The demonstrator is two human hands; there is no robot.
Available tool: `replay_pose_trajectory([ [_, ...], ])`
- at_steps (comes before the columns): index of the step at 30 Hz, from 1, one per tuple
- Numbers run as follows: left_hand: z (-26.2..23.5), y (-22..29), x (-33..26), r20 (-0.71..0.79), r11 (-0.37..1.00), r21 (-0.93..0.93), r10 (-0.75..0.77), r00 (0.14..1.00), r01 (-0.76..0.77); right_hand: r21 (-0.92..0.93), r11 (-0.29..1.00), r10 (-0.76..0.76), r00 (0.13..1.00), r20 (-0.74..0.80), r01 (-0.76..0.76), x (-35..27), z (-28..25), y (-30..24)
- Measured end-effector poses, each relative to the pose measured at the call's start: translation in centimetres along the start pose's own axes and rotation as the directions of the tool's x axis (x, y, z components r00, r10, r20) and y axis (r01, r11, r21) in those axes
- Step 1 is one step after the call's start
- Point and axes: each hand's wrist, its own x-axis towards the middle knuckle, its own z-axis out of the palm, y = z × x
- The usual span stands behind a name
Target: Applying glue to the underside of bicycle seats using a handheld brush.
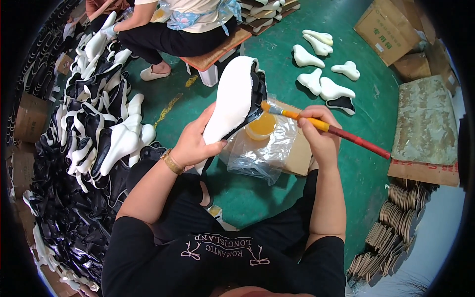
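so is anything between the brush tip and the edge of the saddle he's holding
Nothing visible. The brush in the right hand reaches the black edge of the saddle held by the left hand; the glue cup sits below.

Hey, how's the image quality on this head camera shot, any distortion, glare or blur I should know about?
Head view: strong fisheye bend, with a black vignette at the rim curving the cardboard box and floor edges; lighting is even and soft, with faint shadows; mild glare on the plastic bag; the left hand, white saddle, right hand and brush are sharp, while the edges smear.
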Motion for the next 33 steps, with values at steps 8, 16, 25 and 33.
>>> replay_pose_trajectory([
  [8, 0.9, 0.0, 0.2, -0.044, 0.999, -0.033, -0.015, 0.999, 0.013, 0.007, 0.999, 0.036, 0.982, 0.187, -0.038, -1.7, 1.9, -0.6],
  [16, 1.8, -2.7, 1.9, -0.041, 0.944, -0.305, -0.143, 0.989, 0.124, -0.190, 0.960, 0.205, 0.978, -0.020, -0.205, -0.8, 0.6, 3.1],
  [25, 3.5, -4.0, 3.7, -0.061, 0.947, -0.314, -0.088, 0.994, 0.065, -0.119, 0.969, 0.216, 0.976, -0.024, -0.217, -0.1, 1.0, 4.2],
  [33, 4.9, -3.2, 5.2, -0.019, 0.948, -0.314, -0.069, 0.997, 0.059, -0.069, 0.982, 0.177, 0.984, 0.021, -0.175, -0.3, 0.0, 2.4],
])
